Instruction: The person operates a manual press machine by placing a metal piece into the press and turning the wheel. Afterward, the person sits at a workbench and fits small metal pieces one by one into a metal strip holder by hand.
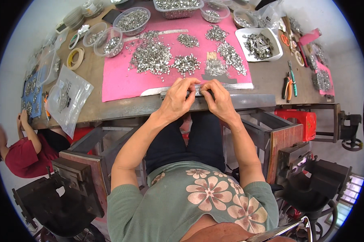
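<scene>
My left hand [177,98] and my right hand [220,99] meet at the table's front edge, both with fingers pinched together. Between the fingertips is a small silvery metal piece [197,90], too small to name, and each hand's exact hold is hidden. Beneath them runs a grey metal bar [250,101] along the edge. Just beyond lies a pink mat [119,82] with a big heap of small shiny metal parts [151,57]. Smaller heaps [186,64] surround it, and thin silvery pins [216,67] lie nearest my right hand, above a grey strip [219,79].
Clear tubs [131,20] and a white tray [258,45] of metal parts stand around the mat. At left are a tape roll [75,58] and a plastic bag [70,97]; at right, pliers [287,86]. A co-worker in a red shirt [28,155] works far left.
</scene>
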### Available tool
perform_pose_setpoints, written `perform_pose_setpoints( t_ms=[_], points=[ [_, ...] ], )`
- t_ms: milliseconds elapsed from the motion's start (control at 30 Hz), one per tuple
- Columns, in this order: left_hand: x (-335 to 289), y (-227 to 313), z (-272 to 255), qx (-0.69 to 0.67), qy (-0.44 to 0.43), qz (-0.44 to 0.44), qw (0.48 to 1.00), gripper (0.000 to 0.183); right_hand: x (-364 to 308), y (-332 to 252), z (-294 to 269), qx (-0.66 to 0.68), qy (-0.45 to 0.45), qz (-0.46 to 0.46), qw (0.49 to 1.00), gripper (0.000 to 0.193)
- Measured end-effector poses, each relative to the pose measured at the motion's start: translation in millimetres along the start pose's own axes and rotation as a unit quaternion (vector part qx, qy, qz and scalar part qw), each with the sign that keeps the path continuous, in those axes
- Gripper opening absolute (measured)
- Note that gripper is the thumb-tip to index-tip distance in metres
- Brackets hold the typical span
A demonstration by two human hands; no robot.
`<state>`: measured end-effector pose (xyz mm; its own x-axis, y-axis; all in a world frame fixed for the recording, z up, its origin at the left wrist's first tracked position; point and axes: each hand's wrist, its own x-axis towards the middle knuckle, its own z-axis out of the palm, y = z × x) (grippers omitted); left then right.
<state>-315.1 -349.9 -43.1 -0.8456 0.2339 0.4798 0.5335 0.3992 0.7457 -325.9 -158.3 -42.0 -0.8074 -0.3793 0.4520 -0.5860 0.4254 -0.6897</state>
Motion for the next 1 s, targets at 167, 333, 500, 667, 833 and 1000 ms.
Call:
perform_pose_setpoints(
  t_ms=[167, 333, 500, 667, 833, 1000],
  points=[
    [2.2, -2.4, 0.1, 0.038, -0.017, 0.044, 0.998, 0.037, 0.6, 1.4, -0.5, -0.015, -0.003, -0.012, 1.000, 0.013],
    [3.7, 5.3, 1.1, 0.082, -0.018, 0.099, 0.992, 0.042, -1.8, -2.9, 1.5, -0.106, 0.023, -0.085, 0.990, 0.014],
    [-0.7, 11.0, 0.6, 0.116, -0.070, 0.103, 0.985, 0.053, -2.3, -2.9, -4.3, -0.108, 0.021, -0.109, 0.988, 0.014],
    [-8.8, 7.3, 6.1, 0.150, -0.008, 0.131, 0.980, 0.042, 6.1, 7.4, -15.4, -0.065, -0.014, -0.048, 0.997, 0.014],
    [-13.8, 7.1, 16.1, 0.132, 0.055, 0.093, 0.985, 0.033, 41.5, 38.4, -18.2, -0.131, 0.044, -0.009, 0.990, 0.013],
    [-17.4, 7.2, 19.2, 0.145, 0.078, 0.064, 0.984, 0.023, 47.7, 50.7, -11.5, -0.257, -0.002, -0.062, 0.965, 0.018]
  ],
)
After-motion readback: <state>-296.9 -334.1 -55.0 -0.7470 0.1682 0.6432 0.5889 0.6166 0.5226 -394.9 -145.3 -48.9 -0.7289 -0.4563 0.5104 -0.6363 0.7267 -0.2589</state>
